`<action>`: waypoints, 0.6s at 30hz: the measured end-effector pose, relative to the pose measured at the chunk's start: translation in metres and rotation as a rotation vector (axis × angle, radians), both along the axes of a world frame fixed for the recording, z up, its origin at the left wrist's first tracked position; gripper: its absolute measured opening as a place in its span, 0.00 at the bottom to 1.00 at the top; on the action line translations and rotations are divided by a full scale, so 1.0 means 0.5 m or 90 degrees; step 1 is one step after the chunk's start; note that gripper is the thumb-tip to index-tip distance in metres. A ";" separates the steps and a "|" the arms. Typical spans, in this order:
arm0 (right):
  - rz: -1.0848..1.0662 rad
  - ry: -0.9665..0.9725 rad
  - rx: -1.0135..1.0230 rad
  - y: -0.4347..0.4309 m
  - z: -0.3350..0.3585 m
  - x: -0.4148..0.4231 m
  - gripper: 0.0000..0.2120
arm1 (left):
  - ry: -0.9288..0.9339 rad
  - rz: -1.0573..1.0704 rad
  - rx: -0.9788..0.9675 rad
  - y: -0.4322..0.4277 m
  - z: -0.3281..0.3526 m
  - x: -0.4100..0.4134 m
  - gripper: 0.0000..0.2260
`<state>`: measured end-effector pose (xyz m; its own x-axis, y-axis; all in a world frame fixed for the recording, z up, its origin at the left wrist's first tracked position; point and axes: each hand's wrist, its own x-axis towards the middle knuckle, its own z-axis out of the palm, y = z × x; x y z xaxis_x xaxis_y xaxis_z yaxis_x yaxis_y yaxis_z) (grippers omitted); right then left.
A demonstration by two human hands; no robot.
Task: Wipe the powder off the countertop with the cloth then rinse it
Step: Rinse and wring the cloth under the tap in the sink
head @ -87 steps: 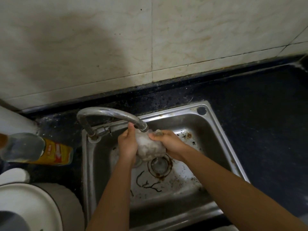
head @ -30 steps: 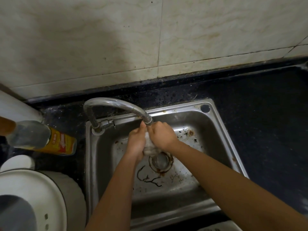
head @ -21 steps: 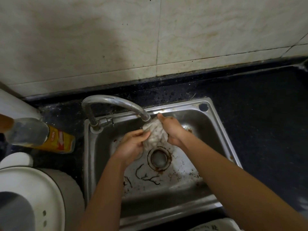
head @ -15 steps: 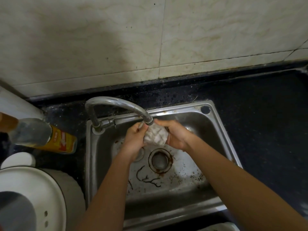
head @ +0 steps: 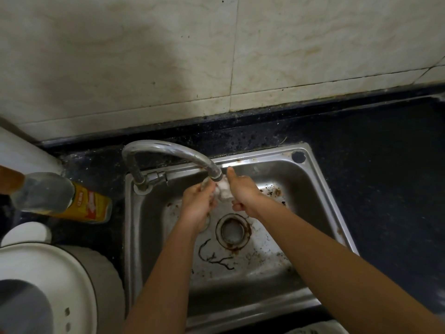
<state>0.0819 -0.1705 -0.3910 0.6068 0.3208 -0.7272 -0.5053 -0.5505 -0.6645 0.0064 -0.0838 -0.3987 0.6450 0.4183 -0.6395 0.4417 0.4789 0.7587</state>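
surface: dark speckled stone is laid along the foot of the wall tiles, which are pale and marbled.
sink: a steel basin is set into the surface; rust-brown stains and dark streaks are spread over its floor.
faucet: a curved metal neck is mounted at the back left corner of the sink and arched rightward over the basin; whether water is running cannot be told.
drain: a round, rust-ringed opening is seen in the basin floor, below the two hands.
cloth: a pale bunched wad is held between both hands, just under the spout end of the faucet and above the basin; only a small part is left uncovered.
left hand: the left side of the cloth is gripped, with the fingers curled in toward the wad.
right hand: the right side of the cloth is clasped by curled fingers, and the thumb is raised straight, close beside the spout end.
bottle: a clear bottle with a yellow label is seen on the surface, left of the sink.
white lid: the lower left corner is filled by the round top of an appliance.
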 end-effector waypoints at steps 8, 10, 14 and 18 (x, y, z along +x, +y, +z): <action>0.166 -0.296 -0.015 0.015 -0.012 -0.044 0.23 | 0.095 0.080 -0.004 -0.003 0.014 0.020 0.18; 0.160 -0.350 -0.099 0.013 -0.007 -0.031 0.23 | 0.046 0.045 -0.046 -0.003 0.012 0.017 0.16; 0.102 -0.328 -0.159 0.008 -0.010 -0.011 0.30 | -0.076 0.034 -0.135 -0.019 0.013 0.009 0.09; 0.139 -0.272 -0.107 0.003 -0.011 -0.013 0.26 | -0.036 -0.021 -0.090 -0.026 0.002 0.005 0.09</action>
<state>0.0753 -0.1690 -0.3965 0.7935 0.3728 -0.4810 -0.0694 -0.7298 -0.6802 0.0089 -0.0968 -0.3976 0.6940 0.3048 -0.6522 0.4172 0.5681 0.7094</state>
